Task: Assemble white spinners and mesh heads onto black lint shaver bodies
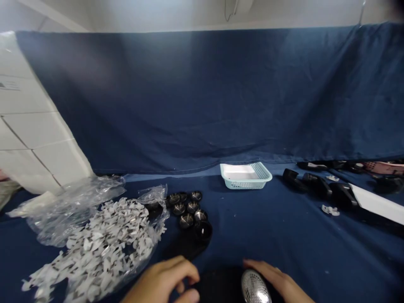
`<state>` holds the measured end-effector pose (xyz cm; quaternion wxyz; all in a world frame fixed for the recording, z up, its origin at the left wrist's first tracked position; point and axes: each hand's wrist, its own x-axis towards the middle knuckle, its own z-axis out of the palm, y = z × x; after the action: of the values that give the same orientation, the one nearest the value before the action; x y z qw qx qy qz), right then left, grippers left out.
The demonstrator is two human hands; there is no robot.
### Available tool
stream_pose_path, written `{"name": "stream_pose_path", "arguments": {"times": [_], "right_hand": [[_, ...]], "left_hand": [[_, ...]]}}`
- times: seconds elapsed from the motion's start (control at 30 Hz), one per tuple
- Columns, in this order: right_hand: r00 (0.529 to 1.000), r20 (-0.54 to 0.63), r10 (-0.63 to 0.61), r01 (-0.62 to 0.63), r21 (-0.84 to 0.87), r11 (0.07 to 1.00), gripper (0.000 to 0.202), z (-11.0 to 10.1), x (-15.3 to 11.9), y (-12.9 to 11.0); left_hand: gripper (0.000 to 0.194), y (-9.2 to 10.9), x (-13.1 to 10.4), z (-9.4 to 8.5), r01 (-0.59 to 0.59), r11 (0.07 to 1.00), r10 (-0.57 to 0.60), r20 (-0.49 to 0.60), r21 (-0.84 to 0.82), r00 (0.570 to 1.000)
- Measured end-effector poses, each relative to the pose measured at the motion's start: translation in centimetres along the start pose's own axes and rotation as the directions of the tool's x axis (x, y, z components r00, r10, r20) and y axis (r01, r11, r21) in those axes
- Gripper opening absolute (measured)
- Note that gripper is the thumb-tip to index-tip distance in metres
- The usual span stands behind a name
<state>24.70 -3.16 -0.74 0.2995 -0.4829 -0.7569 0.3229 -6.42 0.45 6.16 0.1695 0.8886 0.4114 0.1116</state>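
My left hand [172,277] is at the bottom edge, its fingers bent and the thumb apart; I see nothing between them. My right hand [280,280] lies along a shiny silver oval piece [255,287] full of small holes, its fingers curved round the far and right side. The lower part of this piece is cut off by the frame. A dark flat surface [221,284] shows between the hands. Beyond my left hand sit several round black pieces [192,207] with fine radial lines, and a black cup-like piece [203,229] with a small white spot.
A heap of small whitish parts [116,235] spreads over clear plastic bags [85,198] on the left. A pale blue basket [248,184] stands at the back. Several black curved parts [317,185], a white strip [377,204] and small white pieces [330,210] lie right. A blue curtain [214,97] hangs behind.
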Motion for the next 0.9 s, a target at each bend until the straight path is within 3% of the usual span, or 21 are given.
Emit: {"name": "stream_pose_path", "arguments": {"times": [0.07, 0.13, 0.23, 0.3, 0.33, 0.37, 0.43, 0.5, 0.57, 0.7, 0.77, 0.9], "right_hand": [[0.998, 0.024, -0.062, 0.060, 0.055, 0.997, 0.070, 0.9, 0.4, 1.2], [0.990, 0.003, -0.141, 0.140, 0.088, 0.986, 0.068, 1.3, 0.7, 1.6], [0.972, -0.007, -0.237, 0.236, 0.111, 0.965, 0.066, 0.6, 1.3, 0.6], [0.959, 0.013, -0.283, 0.280, 0.124, 0.952, 0.066, -0.7, 2.0, -1.1], [0.958, 0.019, -0.286, 0.282, 0.119, 0.952, 0.066, -1.5, 2.4, -2.1], [0.958, 0.038, -0.283, 0.277, 0.114, 0.954, 0.067, -2.3, 3.0, -3.1], [0.954, 0.062, -0.293, 0.276, 0.199, 0.940, 0.063, -3.5, 4.4, -5.1], [0.916, 0.123, -0.383, 0.328, 0.324, 0.887, 0.066, -4.1, 6.0, -6.5], [0.868, 0.211, -0.449, 0.338, 0.412, 0.846, 0.066, -3.9, 7.7, -7.3], [0.784, 0.379, -0.492, 0.304, 0.458, 0.836, 0.071, -2.4, 10.2, -6.8], [0.777, 0.397, -0.488, 0.307, 0.439, 0.845, 0.077, -1.5, 11.1, -6.2], [0.790, 0.387, -0.476, 0.288, 0.451, 0.845, 0.073, 0.2, 12.2, -5.1]], "left_hand": [[0.037, 0.9, 2.1, 2.0, -0.099, 0.995, 0.100, 0.118, -0.013, 0.988], [0.047, 2.0, 3.9, 4.2, -0.161, 0.986, 0.149, 0.200, 0.046, 0.968], [0.053, 2.7, 5.6, 6.3, -0.084, 0.992, 0.052, 0.294, 0.097, 0.954], [0.064, 2.6, 6.3, 6.3, 0.036, 0.997, -0.009, 0.351, -0.070, 0.937], [0.069, 2.5, 6.5, 6.1, 0.077, 0.961, 0.029, 0.375, -0.264, 0.927], [0.070, 2.3, 6.6, 5.8, 0.106, 0.863, 0.106, 0.384, -0.493, 0.917], [0.065, 1.9, 6.5, 5.6, 0.158, 0.558, 0.247, 0.344, -0.815, 0.906], [0.057, 1.6, 6.2, 6.1, 0.204, 0.341, 0.259, 0.300, -0.918, 0.918], [0.050, 1.4, 5.7, 7.2, 0.227, 0.210, 0.186, 0.267, -0.951, 0.946], [0.052, 0.8, 4.6, 9.5, 0.218, 0.070, 0.084, 0.223, -0.974, 0.971], [0.052, 0.5, 4.2, 10.0, 0.220, 0.019, 0.054, 0.221, -0.975, 0.974], [0.032, -0.1, 3.7, 10.7, 0.266, -0.079, 0.051, 0.263, -0.961, 0.963]]}}
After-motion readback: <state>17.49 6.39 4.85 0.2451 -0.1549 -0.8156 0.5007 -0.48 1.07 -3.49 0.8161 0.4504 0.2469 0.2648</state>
